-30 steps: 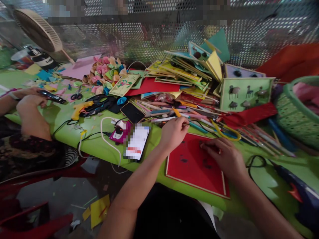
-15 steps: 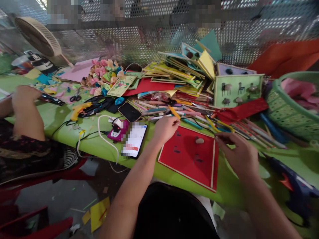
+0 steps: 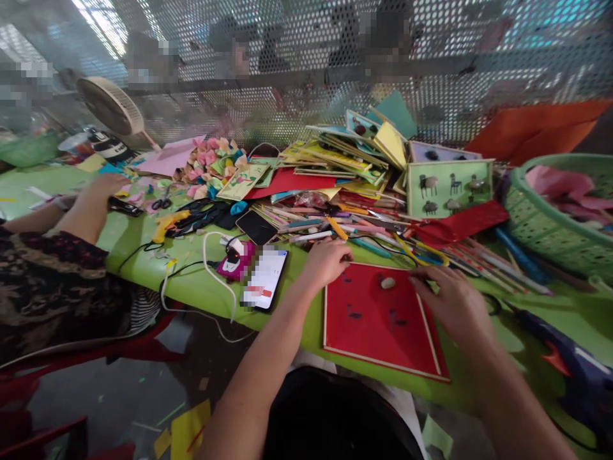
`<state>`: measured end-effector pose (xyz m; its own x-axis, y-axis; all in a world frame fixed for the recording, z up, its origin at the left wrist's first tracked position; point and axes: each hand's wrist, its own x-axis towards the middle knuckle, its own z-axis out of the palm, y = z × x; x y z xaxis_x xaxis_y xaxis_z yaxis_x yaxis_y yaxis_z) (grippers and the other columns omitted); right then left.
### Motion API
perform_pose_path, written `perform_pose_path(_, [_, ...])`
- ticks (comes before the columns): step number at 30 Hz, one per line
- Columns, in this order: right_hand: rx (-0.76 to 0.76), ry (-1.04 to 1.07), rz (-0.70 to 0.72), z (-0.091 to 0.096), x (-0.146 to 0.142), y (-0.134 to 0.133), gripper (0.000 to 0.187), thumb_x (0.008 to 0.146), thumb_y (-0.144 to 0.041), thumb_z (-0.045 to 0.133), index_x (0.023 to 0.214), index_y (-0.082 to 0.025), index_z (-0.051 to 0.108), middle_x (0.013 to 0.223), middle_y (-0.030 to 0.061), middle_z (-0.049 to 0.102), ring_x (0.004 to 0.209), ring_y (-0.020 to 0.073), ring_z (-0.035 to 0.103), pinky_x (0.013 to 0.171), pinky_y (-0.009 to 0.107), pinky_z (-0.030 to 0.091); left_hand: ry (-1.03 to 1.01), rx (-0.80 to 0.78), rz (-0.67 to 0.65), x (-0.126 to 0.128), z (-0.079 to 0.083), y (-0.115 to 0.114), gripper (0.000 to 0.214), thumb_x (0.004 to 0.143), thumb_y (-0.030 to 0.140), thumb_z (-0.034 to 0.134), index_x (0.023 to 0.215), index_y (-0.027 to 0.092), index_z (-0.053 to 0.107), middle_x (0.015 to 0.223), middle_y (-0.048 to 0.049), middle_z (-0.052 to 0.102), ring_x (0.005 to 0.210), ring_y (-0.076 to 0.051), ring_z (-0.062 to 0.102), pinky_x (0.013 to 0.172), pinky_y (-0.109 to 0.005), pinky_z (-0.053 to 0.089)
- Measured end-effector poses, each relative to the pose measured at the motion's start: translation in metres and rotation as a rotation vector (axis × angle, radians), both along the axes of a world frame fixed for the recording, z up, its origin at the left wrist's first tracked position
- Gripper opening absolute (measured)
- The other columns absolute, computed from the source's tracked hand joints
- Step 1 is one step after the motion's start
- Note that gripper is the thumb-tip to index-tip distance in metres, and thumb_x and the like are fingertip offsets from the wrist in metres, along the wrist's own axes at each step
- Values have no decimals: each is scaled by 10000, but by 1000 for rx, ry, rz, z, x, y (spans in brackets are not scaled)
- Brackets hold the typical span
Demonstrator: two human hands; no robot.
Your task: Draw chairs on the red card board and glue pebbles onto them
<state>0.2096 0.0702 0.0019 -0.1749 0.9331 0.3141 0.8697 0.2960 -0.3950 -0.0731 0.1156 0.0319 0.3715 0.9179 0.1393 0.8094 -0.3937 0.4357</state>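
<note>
A red card (image 3: pixel 368 345) edged with thin pale strips lies on the green table in front of me. It bears several small dark bird-like shapes and one pale pebble (image 3: pixel 387 283) near its top. My left hand (image 3: pixel 328 260) is closed at the card's upper left corner, fingertips curled over the edge. At the upper right corner, my right hand (image 3: pixel 450 297) pinches the edge between thumb and fingers. Whether a thin strip is also held along the top edge is hidden. A dark blue glue gun (image 3: pixel 569 364) lies right of my right forearm.
Pencils and markers (image 3: pixel 306 223) lie scattered behind the card, before a pile of framed cards (image 3: pixel 335 150). A green basket (image 3: pixel 560 211) stands right. A lit phone (image 3: pixel 265 281), white cable (image 3: pixel 211 265) and yellow glue gun (image 3: pixel 167 225) lie left. A co-worker's arm (image 3: pixel 86 211) rests far left.
The red card has turned slightly, its lower edge swinging to the right, with both hands staying at its upper corners. My view has shifted a little; the co-worker's hand has moved slightly.
</note>
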Motion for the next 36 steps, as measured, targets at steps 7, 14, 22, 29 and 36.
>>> perform_pose_path(7, [20, 94, -49, 1, -2, -1, 337, 923, -487, 531, 897, -238, 757, 916, 95, 789, 875, 317, 721, 814, 438, 522, -20, 118, 455, -24, 6, 10, 150, 986, 238, 637, 1078, 242, 755, 1160, -68, 764, 1192, -278, 620, 1054, -431, 437])
perform_pose_path(14, [3, 146, -53, 4, -2, -2, 371, 904, -518, 538, 872, -229, 769, 911, 90, 795, 871, 313, 727, 802, 421, 522, 23, 99, 520, -32, -10, 16, 187, 899, 190, 737, 1062, 270, 782, 1145, -71, 755, 1212, -315, 590, 1031, -454, 410])
perform_pose_path(22, [3, 155, -70, 6, -3, -4, 363, 884, -508, 535, 882, -248, 787, 918, 78, 798, 867, 308, 727, 771, 410, 516, -32, 143, 562, -31, -2, 14, 202, 930, 163, 690, 1046, 298, 785, 1160, -48, 752, 1199, -277, 605, 1019, -407, 414])
perform_pose_path(29, [-3, 163, -65, 9, -3, -7, 362, 893, -524, 531, 887, -255, 773, 923, 79, 803, 861, 311, 733, 771, 414, 518, -50, 218, 758, -42, 12, 14, 277, 1005, 168, 562, 1194, 285, 727, 1258, -58, 733, 1245, -268, 586, 1003, -388, 422])
perform_pose_path(36, [13, 157, -56, 7, -2, -10, 357, 911, -521, 521, 902, -261, 765, 947, 66, 801, 875, 303, 733, 776, 407, 520, 44, 130, 679, -36, -6, 22, 182, 983, 252, 630, 1074, 301, 779, 1185, -50, 762, 1226, -277, 581, 1012, -411, 401])
